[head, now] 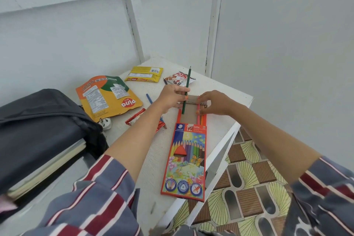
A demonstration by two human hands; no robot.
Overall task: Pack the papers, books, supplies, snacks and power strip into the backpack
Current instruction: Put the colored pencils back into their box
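**Green pencil going back into its box**

From my seat, the pencil box [185, 159] lies flat mid-table, running from six o'clock towards twelve, with its inner tray [189, 119] slid out at the far end. My left hand [172, 95] pinches a green pencil [186, 90] near its middle, point up towards twelve o'clock and blunt end down on the tray. I read that angle as lining it up to slide in beside the pink pencil [198, 119] already lying there.

My right hand [214, 102] has its fingers curled on the tray's far end, at about one o'clock from the box. I judge it is pinning the cardboard so the tray does not skate while the pencil goes in.

The backpack [38, 120] sits open at nine o'clock with books [47, 163] already inside. The box itself is not yet packed. A blue pencil [149, 98] lies loose on the table [226, 126] just left of my left wrist.

Snacks wait at ten to twelve o'clock: an orange pouch [109, 97], a yellow packet [144, 74] and a red snack bar [135, 119]. A white plug [105, 123] rests against the backpack's edge.
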